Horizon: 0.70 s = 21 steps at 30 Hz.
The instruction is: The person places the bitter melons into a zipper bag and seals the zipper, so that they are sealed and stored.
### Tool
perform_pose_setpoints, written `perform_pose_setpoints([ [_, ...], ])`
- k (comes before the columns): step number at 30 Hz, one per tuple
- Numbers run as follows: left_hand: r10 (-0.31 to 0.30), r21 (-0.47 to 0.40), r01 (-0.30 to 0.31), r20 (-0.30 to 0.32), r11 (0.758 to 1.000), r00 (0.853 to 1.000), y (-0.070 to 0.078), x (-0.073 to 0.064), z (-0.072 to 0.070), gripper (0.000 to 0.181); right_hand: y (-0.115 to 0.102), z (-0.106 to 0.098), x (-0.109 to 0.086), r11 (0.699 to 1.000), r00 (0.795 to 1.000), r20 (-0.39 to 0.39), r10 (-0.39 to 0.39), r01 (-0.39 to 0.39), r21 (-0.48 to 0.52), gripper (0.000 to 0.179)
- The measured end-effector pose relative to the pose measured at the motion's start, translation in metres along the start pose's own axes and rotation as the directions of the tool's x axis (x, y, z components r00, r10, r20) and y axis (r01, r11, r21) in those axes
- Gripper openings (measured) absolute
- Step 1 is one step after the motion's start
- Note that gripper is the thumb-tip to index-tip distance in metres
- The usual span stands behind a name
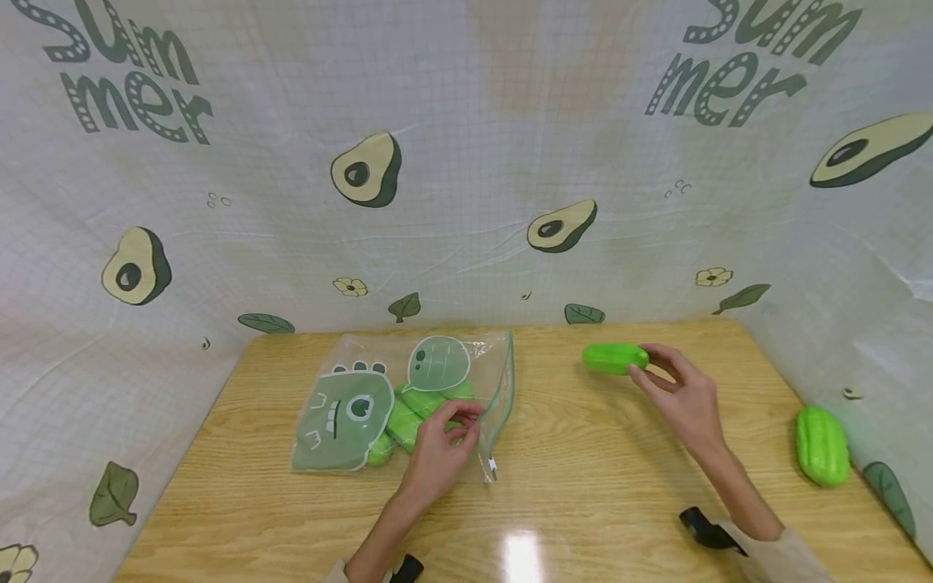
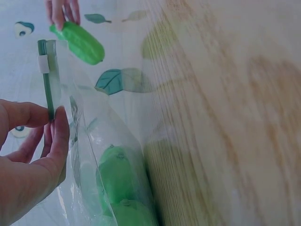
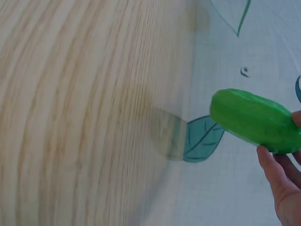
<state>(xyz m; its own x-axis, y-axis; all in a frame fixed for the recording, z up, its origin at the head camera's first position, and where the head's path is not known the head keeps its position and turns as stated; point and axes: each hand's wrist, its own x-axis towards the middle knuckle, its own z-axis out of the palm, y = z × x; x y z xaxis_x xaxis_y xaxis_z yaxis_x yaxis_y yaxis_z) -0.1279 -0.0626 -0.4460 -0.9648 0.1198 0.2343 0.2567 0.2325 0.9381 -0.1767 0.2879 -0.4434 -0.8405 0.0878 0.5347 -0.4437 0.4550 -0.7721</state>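
A clear zip bag (image 1: 452, 364) printed with a green monster lies on the wooden table, its zipper edge facing right. Inside it are several green toy cucumbers (image 1: 408, 417). My left hand (image 1: 442, 448) pinches the bag's green zipper edge (image 2: 48, 89) between thumb and fingers, near the white slider (image 2: 43, 64). To the right, my right hand (image 1: 683, 398) grips one end of another green toy cucumber (image 3: 254, 120) and holds it above the table, its free end pointing left toward the bag.
One more green toy cucumber (image 1: 822, 445) lies at the table's right edge, against the cloth. A white cloth (image 1: 466, 267) printed with avocados and leaves walls off the back and both sides of the wooden table (image 1: 583, 502).
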Motion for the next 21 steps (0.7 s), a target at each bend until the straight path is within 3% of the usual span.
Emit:
perform_pose_setpoints([
  [21, -0.008, -0.003, 0.008, 0.011, 1.0, 1.0, -0.003, 0.001, 0.0, 0.02, -0.007, 0.026, 0.0, 0.98, 0.989, 0.095, 0.109, -0.123, 0.156, 0.039],
])
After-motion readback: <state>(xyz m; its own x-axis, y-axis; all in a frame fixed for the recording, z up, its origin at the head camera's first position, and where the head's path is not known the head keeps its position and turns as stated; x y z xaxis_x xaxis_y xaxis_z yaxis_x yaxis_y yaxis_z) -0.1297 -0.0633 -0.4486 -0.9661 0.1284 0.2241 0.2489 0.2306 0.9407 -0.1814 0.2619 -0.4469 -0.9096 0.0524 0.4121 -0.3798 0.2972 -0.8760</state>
